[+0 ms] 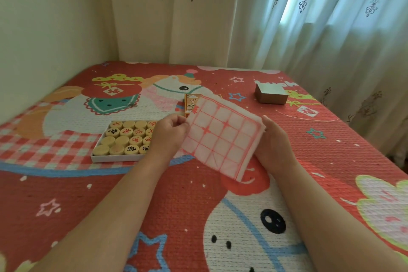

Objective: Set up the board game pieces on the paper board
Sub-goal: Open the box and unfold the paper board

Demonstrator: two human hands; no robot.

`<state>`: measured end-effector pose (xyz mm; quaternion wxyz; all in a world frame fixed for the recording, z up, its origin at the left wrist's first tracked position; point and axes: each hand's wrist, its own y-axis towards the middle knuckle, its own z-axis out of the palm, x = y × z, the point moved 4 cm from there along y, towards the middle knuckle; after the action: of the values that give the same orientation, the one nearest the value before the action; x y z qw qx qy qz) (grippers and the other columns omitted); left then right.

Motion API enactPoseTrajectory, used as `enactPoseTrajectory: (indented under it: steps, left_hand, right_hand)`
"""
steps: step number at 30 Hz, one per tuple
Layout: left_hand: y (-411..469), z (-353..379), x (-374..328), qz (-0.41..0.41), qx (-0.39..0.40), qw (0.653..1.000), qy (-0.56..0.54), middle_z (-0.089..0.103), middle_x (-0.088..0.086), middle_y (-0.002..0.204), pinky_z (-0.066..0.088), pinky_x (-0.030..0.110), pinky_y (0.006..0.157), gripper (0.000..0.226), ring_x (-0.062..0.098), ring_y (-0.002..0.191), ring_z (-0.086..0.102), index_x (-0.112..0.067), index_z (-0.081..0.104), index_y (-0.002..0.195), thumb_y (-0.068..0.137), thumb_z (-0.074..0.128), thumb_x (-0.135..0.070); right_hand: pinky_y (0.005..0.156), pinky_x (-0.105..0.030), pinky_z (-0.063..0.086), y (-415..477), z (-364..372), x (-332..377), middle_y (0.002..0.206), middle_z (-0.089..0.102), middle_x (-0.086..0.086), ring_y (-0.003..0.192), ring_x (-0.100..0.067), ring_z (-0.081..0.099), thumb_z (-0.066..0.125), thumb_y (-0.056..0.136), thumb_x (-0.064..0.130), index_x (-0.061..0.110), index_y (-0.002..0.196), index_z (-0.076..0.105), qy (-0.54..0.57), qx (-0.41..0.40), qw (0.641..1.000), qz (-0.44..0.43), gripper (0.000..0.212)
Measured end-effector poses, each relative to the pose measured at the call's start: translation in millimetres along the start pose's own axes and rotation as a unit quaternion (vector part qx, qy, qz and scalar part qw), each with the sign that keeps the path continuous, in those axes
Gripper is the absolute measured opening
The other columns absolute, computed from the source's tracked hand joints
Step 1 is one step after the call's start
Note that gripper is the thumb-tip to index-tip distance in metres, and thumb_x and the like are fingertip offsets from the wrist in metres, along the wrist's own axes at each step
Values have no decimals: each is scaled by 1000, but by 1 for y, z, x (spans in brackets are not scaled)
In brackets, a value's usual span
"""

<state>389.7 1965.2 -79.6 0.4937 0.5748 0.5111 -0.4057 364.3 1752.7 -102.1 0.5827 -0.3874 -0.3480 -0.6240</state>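
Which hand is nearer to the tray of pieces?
Left. The left hand is at the right end of the tray; the right hand is farther right, beyond the paper.

1. One paper board, folded up, with red lines on it.
2. One white tray, on the left half of the bed.
3. Sixteen round wooden pieces show in the tray, in four rows of four. A hand hides the tray's right side.
4. One orange box, partly hidden behind the paper board.
5. One grey box, near the bed's far right corner.
6. Two hands, the left hand and the right hand. Both hold the paper board.
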Motion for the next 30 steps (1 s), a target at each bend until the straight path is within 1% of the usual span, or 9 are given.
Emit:
enactPoseTrajectory:
  steps: [4, 6, 8, 12, 16, 20, 23, 26, 30]
  left_hand:
    - [1, -6, -8, 16, -38, 998, -38, 60, 2, 76, 46, 35, 65, 23, 21, 72, 56, -20, 54, 73, 93, 47, -10]
    - [-1, -6, -12, 26, -50, 997, -50, 66, 5, 85, 52, 42, 76, 20, 28, 82, 64, -22, 57, 79, 94, 47, -14]
    - [-3, -8, -17, 39, -66, 996, -46, 67, 9, 93, 53, 50, 83, 17, 33, 91, 65, -24, 57, 83, 94, 47, -18]
    - [-6, -11, -26, 45, -65, 993, -90, 63, 6, 89, 52, 48, 81, 17, 31, 84, 62, -22, 55, 85, 96, 44, -15]
    - [-7, -8, -31, 5, -25, 979, -201, 64, 1, 87, 54, 26, 57, 24, 17, 77, 64, -19, 55, 86, 98, 38, -9]
    - [-8, -4, -36, -18, 9, 965, -260, 65, 2, 90, 53, 25, 62, 26, 13, 78, 64, -16, 57, 92, 98, 34, -6]
    - [-7, -6, -36, -19, -1, 964, -264, 65, 4, 94, 52, 30, 70, 27, 16, 83, 63, -17, 58, 94, 99, 33, -7]
    - [-7, -8, -36, -19, -4, 962, -271, 66, 5, 98, 52, 32, 69, 27, 18, 86, 64, -19, 58, 97, 100, 33, -12]
    - [-8, -9, -42, -16, -4, 959, -282, 66, 3, 94, 54, 30, 64, 28, 17, 83, 64, -21, 58, 95, 100, 32, -13]
  right_hand:
    - [89, -40, 38, -1, -9, 7, 108, 63, 2, 113, -22, 51, 40, 81, 55, 23, 102, 63, -34, -25, 998, -44, 44]
    - [96, -41, 35, -3, -5, 6, 113, 64, 4, 122, -20, 49, 52, 70, 65, 23, 104, 64, -47, 11, 998, -43, 56]
    - [97, -39, 36, -4, 3, 4, 110, 68, 5, 115, -15, 56, 69, 57, 66, 22, 106, 65, -84, 51, 995, -30, 67]
    - [94, -34, 43, -3, 11, -3, 107, 68, 6, 106, -12, 60, 69, 66, 52, 26, 117, 55, -152, 37, 988, -16, 58]
    - [91, -32, 39, -4, 17, -8, 108, 62, 1, 103, -11, 56, 51, 83, 45, 20, 119, 54, -161, 17, 987, 15, 44]
    - [87, -31, 39, -8, 26, -3, 93, 66, -6, 90, -18, 56, 55, 74, 62, 15, 92, 73, -178, 69, 982, -11, 53]
    - [87, -33, 46, -9, 29, 6, 83, 72, -3, 81, -14, 67, 57, 72, 53, 13, 78, 76, -134, 79, 987, -41, 45]
    - [75, -32, 50, -11, 31, 15, 80, 71, 0, 75, -12, 67, 58, 72, 54, 13, 92, 68, -86, 92, 991, -51, 46]
    - [67, -32, 55, -13, 34, 24, 90, 69, -5, 76, -19, 65, 79, 62, 48, 21, 122, 54, -74, 138, 987, -46, 70]
